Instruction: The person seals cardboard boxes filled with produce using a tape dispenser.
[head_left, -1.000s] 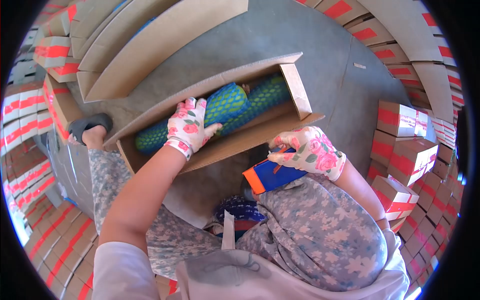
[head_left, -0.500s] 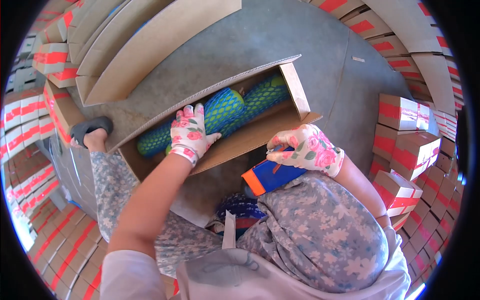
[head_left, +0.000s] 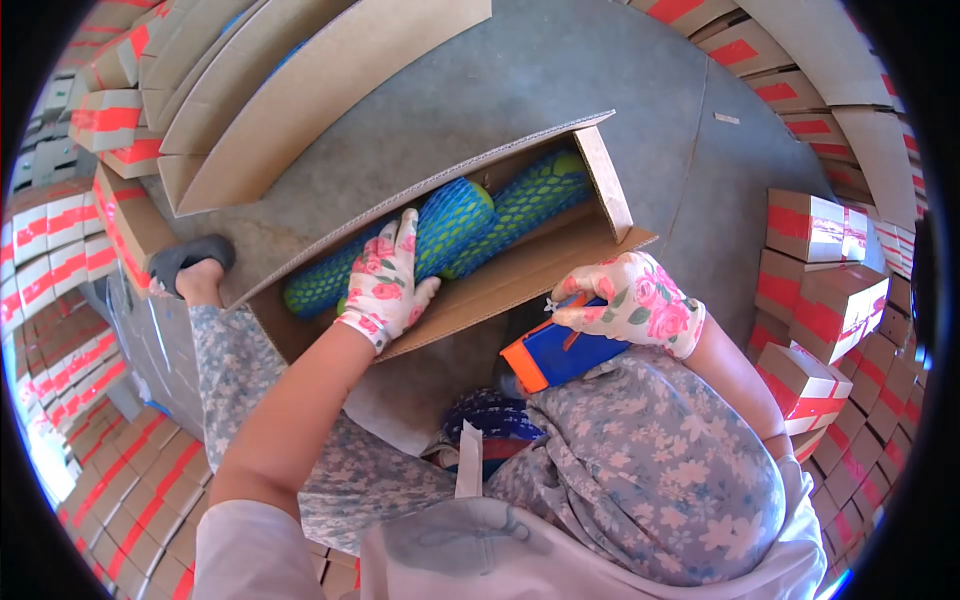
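An open cardboard box (head_left: 490, 310) lies tilted across the floor in front of my legs. Inside it are green cylindrical items in blue netting (head_left: 458, 218). My left hand (head_left: 385, 283), in a floral glove, rests with spread fingers on the netted items near the box's middle. Beyond the box's near right edge, my right hand (head_left: 640, 300), gloved alike, is closed on a blue and orange tool (head_left: 570, 352) above my thigh. The palm side of the right hand is hidden.
Large open cartons (head_left: 270, 110) stand at the upper left. Red-taped boxes (head_left: 830, 300) are stacked on the right, and more boxes (head_left: 130, 490) line the left. A foot in a dark clog (head_left: 190, 262) is left of the open box. Grey floor (head_left: 640, 90) shows beyond.
The view has shifted slightly. My left hand's fingers have shifted on the netted items, with two now stretched upward. My right hand keeps its hold on the tool.
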